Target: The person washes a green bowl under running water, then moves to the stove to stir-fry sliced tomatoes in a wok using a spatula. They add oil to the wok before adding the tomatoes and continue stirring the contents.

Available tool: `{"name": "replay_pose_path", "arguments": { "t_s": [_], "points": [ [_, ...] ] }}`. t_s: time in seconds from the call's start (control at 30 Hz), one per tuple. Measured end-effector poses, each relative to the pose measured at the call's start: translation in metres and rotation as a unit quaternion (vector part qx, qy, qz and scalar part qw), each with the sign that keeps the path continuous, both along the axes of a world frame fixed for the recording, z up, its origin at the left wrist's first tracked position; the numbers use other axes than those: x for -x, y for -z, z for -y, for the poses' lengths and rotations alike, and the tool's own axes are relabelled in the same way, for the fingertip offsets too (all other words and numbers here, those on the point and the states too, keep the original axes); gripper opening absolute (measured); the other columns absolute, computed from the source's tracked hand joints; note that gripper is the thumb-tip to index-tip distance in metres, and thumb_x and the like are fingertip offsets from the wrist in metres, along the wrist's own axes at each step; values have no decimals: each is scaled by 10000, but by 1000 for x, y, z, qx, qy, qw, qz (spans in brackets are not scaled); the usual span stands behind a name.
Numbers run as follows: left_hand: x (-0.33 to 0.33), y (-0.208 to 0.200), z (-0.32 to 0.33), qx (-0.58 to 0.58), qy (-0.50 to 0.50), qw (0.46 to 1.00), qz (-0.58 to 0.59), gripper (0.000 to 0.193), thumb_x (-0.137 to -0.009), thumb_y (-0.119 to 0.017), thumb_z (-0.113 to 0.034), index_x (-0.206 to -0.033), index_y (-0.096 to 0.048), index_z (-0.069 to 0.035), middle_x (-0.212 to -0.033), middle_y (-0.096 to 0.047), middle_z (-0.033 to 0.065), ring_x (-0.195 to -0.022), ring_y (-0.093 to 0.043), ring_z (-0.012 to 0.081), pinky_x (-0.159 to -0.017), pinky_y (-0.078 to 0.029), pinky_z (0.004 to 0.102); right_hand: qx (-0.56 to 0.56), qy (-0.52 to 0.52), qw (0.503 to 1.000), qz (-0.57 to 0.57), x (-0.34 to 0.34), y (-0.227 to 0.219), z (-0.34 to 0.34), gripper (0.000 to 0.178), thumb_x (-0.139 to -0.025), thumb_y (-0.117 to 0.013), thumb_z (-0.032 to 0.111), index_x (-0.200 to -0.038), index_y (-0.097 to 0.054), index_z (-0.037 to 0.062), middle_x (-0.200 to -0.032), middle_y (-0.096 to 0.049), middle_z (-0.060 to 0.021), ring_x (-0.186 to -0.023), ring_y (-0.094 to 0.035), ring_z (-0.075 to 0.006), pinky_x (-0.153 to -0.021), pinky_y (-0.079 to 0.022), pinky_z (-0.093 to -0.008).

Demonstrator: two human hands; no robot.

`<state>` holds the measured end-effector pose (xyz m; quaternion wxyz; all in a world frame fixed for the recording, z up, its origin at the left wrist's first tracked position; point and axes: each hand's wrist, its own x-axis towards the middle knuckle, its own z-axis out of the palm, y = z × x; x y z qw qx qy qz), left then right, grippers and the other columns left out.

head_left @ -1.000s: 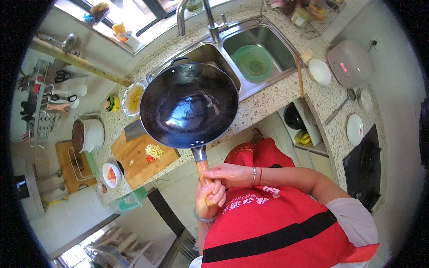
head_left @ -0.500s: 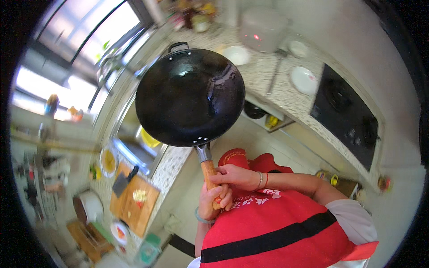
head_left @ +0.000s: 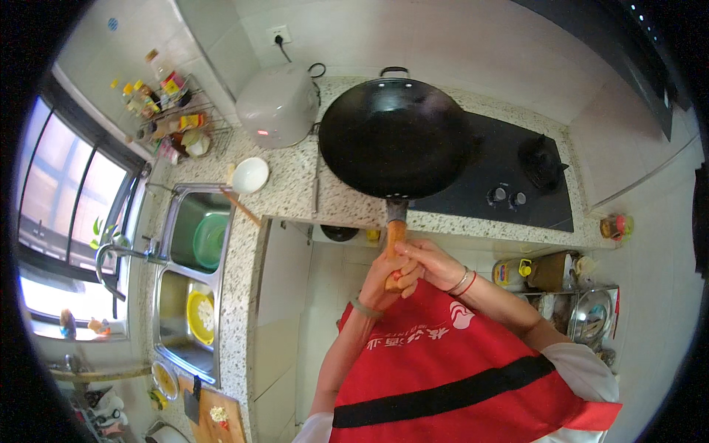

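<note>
A black wok (head_left: 391, 140) with a wooden handle (head_left: 396, 235) is held out in front of me, its dark inside facing up with nothing seen in it. My left hand (head_left: 387, 282) is wrapped round the lower end of the handle. My right hand (head_left: 432, 263) closes on the handle from the right, just above the left fingers. The wok covers part of the counter and the left part of the black gas stove (head_left: 509, 184); whether it touches the stove is hard to tell.
Left of the wok stand a rice cooker (head_left: 277, 107) and a white bowl (head_left: 251, 175). A double sink (head_left: 168, 275) holds a green basin (head_left: 213, 240) and a yellow colander (head_left: 195, 317). A cutting board (head_left: 229, 413) bears chopped food. A bottle rack (head_left: 210, 122) fills the far left corner.
My view has turned to the right. The wok, held by both hands, has swung from beside the sink to the counter and stove. Both hands keep their grip on the handle.
</note>
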<state>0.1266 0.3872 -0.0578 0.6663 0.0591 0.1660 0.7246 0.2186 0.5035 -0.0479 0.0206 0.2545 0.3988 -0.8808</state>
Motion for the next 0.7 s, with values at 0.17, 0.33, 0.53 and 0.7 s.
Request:
{"name": "replay_pose_path", "arguments": {
  "t_s": [0.17,0.33,0.53,0.7],
  "points": [
    [-15,33,-103,-48,66,997,15,134,-902,-523,-194,-858,-433,-105,-675,-415,-16,-532,-426,67,-419,-375,216,2,47,999,11,-27,16,-89,306,-908,-581,322,-1001,-570,31,-909,-644,-72,-780,-660,-166,-669,-550,-269],
    [-29,43,-164,-33,87,995,23,129,-888,-541,-172,-896,-426,-113,-685,-428,-10,-545,-452,73,-414,-398,215,9,95,995,22,-47,40,-148,294,-905,-584,325,-997,-586,46,-855,-649,-49,-736,-659,-145,-622,-548,-262],
    [-34,53,-195,0,78,997,22,141,-878,-546,-152,-934,-423,-111,-712,-449,14,-545,-468,94,-404,-404,222,39,72,997,15,-52,44,-182,275,-913,-576,302,-998,-588,41,-842,-640,-28,-728,-647,-130,-622,-531,-239],
    [-34,56,-207,10,71,997,-18,120,-879,-533,-146,-910,-433,-87,-679,-447,27,-541,-474,102,-402,-417,235,18,65,998,13,-51,58,-196,308,-906,-588,304,-1051,-568,33,-927,-622,-41,-788,-627,-117,-648,-527,-244]
  ]
}}
